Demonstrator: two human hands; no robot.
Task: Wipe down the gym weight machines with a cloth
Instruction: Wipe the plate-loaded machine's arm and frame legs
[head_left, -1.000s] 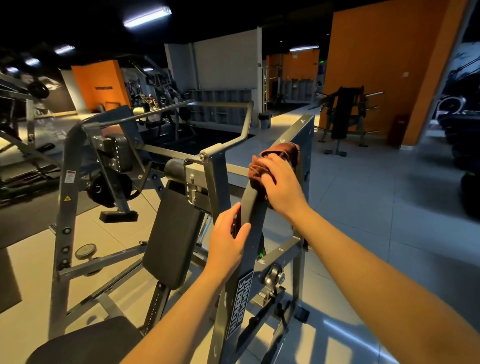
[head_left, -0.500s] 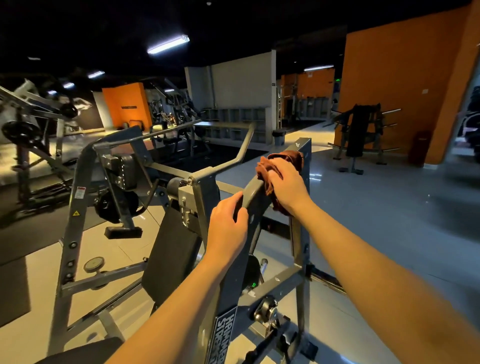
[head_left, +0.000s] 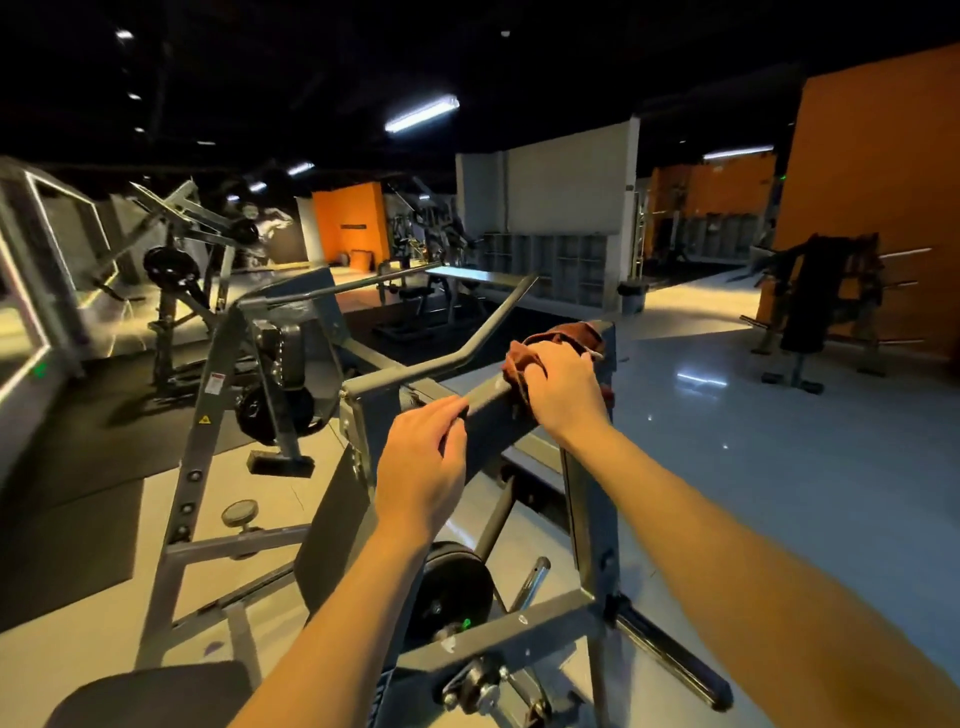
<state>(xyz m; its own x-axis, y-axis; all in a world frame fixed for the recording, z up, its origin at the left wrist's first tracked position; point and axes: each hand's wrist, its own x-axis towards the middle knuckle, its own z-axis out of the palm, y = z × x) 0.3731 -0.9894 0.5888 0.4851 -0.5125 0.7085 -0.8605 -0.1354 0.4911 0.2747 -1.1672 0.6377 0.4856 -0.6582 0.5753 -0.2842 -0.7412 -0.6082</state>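
Head view: the grey weight machine (head_left: 208, 431) fills the near middle. The left hand (head_left: 421, 470) grips its sloping beam (head_left: 493, 410), fingers curled over the top edge. Just beyond, at the beam's far end where it meets the upright post (head_left: 584, 519), the right hand (head_left: 563, 387) holds the brown cloth (head_left: 563, 332) bunched against the metal, fingers curled over it. Cloth sticks out on the left and far sides of the hand. The two hands are near each other but apart.

As for containers, a bank of grey cubby shelves (head_left: 545, 262) stands against the far wall, and a small dark bin (head_left: 632, 296) sits on the floor just to their right. What either holds is too dim and small to tell.

A bent handle bar (head_left: 483, 332) rises from the machine towards the far side, left of the cloth. Under the left forearm hangs a black weight plate (head_left: 452, 587), with the back pad (head_left: 332, 525) to its left and the seat pad (head_left: 156, 696) at the near left edge. The machine's foot (head_left: 670, 660) juts out to the near right.

To the right of the post lies a broad stretch of glossy tiled floor (head_left: 779, 467), open as far as a rack (head_left: 826, 291) by the orange wall (head_left: 872, 197). On the left, dark mats (head_left: 67, 519) and another plate-loaded machine (head_left: 176, 270) crowd the room.
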